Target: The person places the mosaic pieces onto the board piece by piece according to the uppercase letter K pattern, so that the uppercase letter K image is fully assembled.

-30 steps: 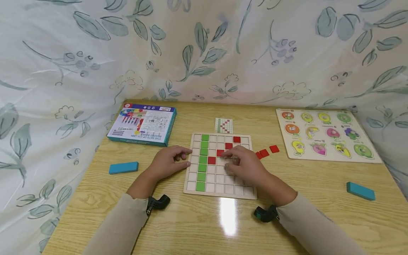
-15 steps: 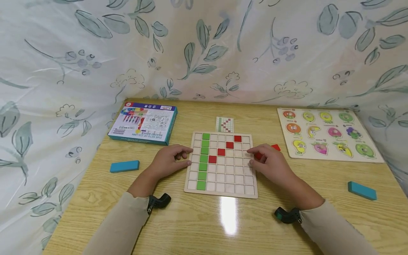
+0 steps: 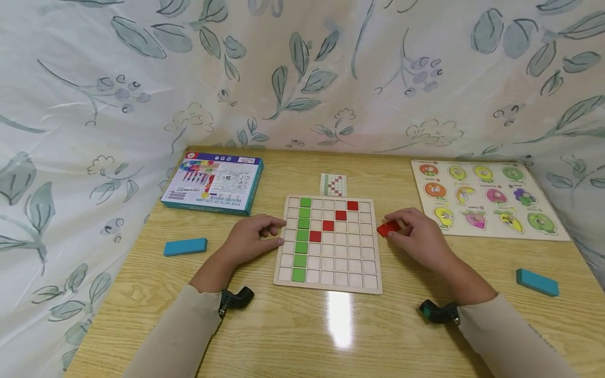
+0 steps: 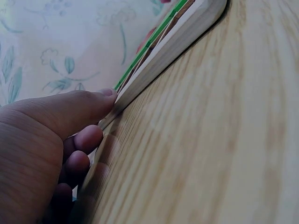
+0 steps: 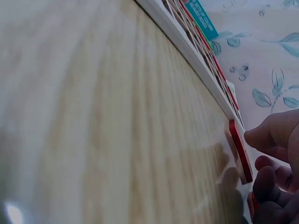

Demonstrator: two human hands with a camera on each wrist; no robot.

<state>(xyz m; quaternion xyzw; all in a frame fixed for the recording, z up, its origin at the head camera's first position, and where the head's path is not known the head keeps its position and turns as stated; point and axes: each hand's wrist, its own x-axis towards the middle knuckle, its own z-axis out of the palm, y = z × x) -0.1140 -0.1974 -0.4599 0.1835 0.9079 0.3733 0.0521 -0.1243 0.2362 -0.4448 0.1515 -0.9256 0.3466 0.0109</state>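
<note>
Right hand [image 3: 418, 236] is sitting on the table [image 3: 331, 336] just right of the grid board [image 3: 331, 273], fingers curled down over the loose red tiles [image 3: 388, 228]. Thumb and fingertips are closing on one red tile; the right wrist view is showing that tile [image 5: 240, 151] tipped up on its edge against the wood, a fingertip [image 5: 268, 135] touching its top. Whether it is fully lifted is not clear. Tile is lying off the board, close beside its right edge.

Left hand [image 3: 250, 239] is resting at the board's left edge, fingers loosely curled, thumb [image 4: 79, 109] pressing along the board's side [image 4: 168, 51] in the left wrist view. It is bracing the board rather than gripping anything.

Board is carrying a green column [image 3: 302, 239] near its left side and a red diagonal [image 3: 333, 220] running up to the right. A small pattern card [image 3: 333, 185] is lying just behind the board. A boxed toy set [image 3: 212, 184] is sitting far left, a fruit peg puzzle [image 3: 487, 199] far right, just beyond the right hand. Two teal blocks are lying well apart, one left [image 3: 185, 246], one right [image 3: 536, 282]. Nothing is standing between the right hand and the board.

Both forearms are coming in low from the near edge in beige sleeves, wrists angling inward towards the board.
</note>
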